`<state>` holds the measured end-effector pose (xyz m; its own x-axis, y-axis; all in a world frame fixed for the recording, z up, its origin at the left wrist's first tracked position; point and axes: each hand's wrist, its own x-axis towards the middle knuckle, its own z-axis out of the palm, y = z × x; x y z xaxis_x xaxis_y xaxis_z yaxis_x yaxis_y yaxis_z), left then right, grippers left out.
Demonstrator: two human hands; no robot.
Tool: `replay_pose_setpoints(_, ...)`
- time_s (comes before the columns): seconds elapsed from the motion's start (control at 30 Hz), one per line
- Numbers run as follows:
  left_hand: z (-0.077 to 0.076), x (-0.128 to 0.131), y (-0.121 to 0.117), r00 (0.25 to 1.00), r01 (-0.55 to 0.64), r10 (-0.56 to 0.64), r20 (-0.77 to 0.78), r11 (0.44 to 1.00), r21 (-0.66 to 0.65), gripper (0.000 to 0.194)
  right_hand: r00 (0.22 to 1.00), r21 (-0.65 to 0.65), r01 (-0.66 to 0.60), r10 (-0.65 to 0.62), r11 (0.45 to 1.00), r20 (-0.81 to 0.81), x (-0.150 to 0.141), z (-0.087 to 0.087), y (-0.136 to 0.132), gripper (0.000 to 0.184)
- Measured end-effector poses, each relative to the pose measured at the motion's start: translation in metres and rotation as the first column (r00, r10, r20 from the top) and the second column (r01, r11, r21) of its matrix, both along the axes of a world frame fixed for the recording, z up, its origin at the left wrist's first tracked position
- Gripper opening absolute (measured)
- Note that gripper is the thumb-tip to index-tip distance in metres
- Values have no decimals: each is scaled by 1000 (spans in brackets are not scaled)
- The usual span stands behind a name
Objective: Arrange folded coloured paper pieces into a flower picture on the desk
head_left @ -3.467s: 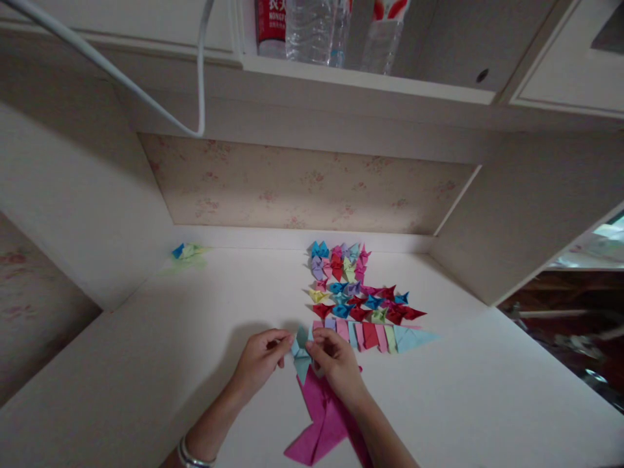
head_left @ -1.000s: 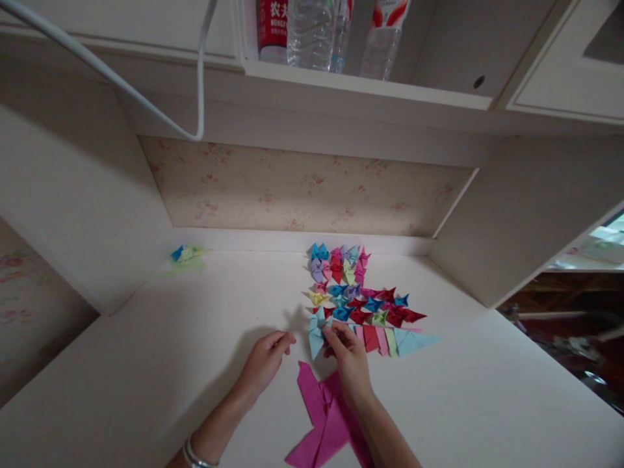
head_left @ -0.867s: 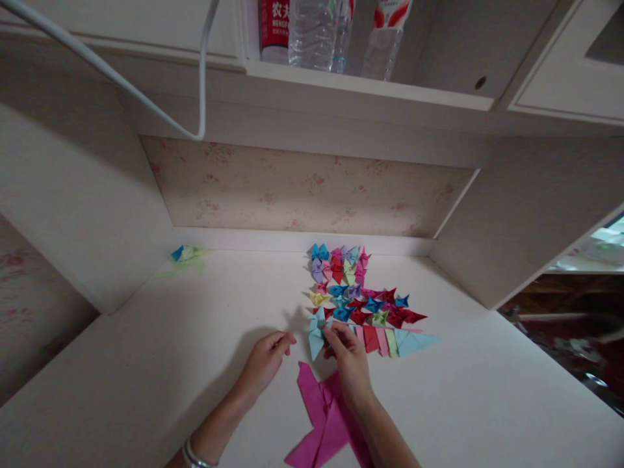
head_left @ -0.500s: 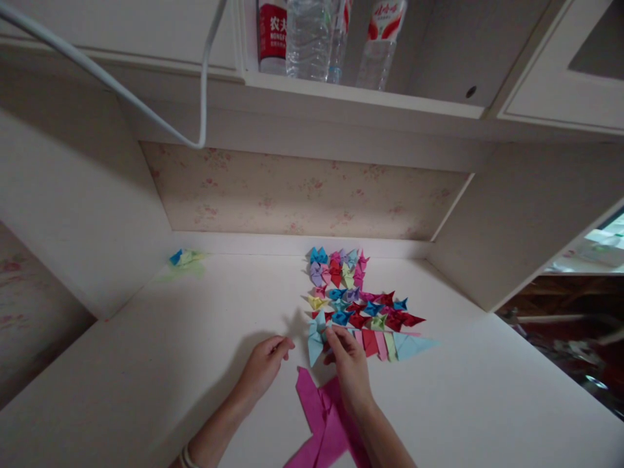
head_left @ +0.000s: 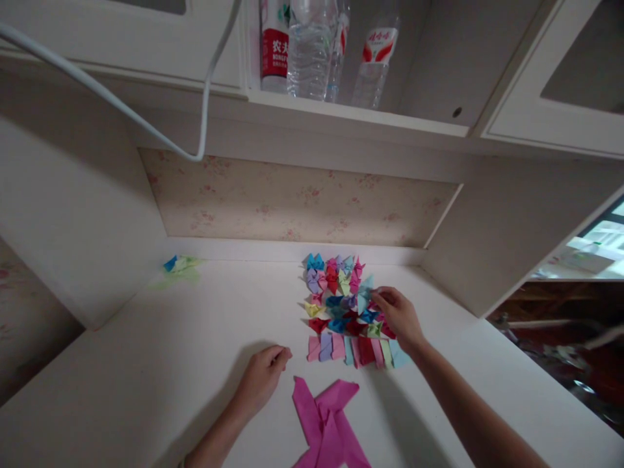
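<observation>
My right hand (head_left: pixel 397 315) pinches a light blue origami piece (head_left: pixel 364 296) by its right side, above the right part of the rows of small folded papers. Those rows hold several colourful origami pieces (head_left: pixel 332 279), red, blue, purple, yellow and green. Nearer me runs a row of flat folded strips (head_left: pixel 338 346); my right hand hides part of the rows' right end. My left hand (head_left: pixel 263 374) rests on the table with its fingers curled, and nothing shows in it. Between my arms lies a large magenta folded paper (head_left: pixel 329 422) with several points.
A blue and yellow-green paper piece (head_left: pixel 181 263) lies at the table's back left. A white cable (head_left: pixel 146 123) hangs in front at upper left. Overhead, a shelf (head_left: pixel 414 117) holds plastic bottles (head_left: pixel 312 58). White side panels border the white table (head_left: pixel 219 305).
My right hand has carried the light blue origami piece away from me and to the right, uncovering the flat strips and more of the magenta paper. My left hand has barely moved.
</observation>
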<state>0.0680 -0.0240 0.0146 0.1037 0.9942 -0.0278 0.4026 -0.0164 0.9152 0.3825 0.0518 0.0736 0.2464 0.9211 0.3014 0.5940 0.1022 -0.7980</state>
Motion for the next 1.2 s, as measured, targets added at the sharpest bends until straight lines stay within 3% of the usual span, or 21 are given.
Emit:
replay_pose_setpoints(0.13, 0, 1, -1, 1000, -1, 1, -19, 1000, 29, 41, 970, -36, 105, -95, 994, 224, 50, 10, 46, 21)
replay_pose_setpoints(0.23, -1, 1, -2, 1000, -4, 5, -26, 999, 49, 41, 927, -92, 157, -114, 983, 357, 68, 7, 75, 27)
replay_pose_setpoints(0.53, -7, 1, 1, 998, -50, 51, -36, 998, 34, 44, 815, -305, 144, 62, 941, 576, 83, -13, 133, 11)
replay_pose_setpoints(0.7, -9, 1, 4, 996, -83, 83, -31, 997, 5, 45, 789, -437, 74, 215, 896, 575, 84, -24, 143, 19)
replay_pose_setpoints(0.9, -9, 0, 5, 995, -93, 93, -25, 996, -8, 45, 801, -495, 29, 276, 868, 531, 82, -31, 148, 21)
replay_pose_setpoints(1.03, -8, 0, 4, 995, -103, 103, -17, 994, -30, 46, 819, -446, 3, 254, 895, 514, 82, -29, 145, 13)
replay_pose_setpoints(1.13, -6, 1, 4, 995, -101, 101, -12, 995, -25, 45, 830, -376, -3, 212, 927, 517, 82, -22, 137, 37)
replay_pose_setpoints(1.2, -6, 1, 4, 996, -92, 92, -7, 996, 5, 44, 835, -326, 13, 169, 945, 524, 81, -14, 129, 43)
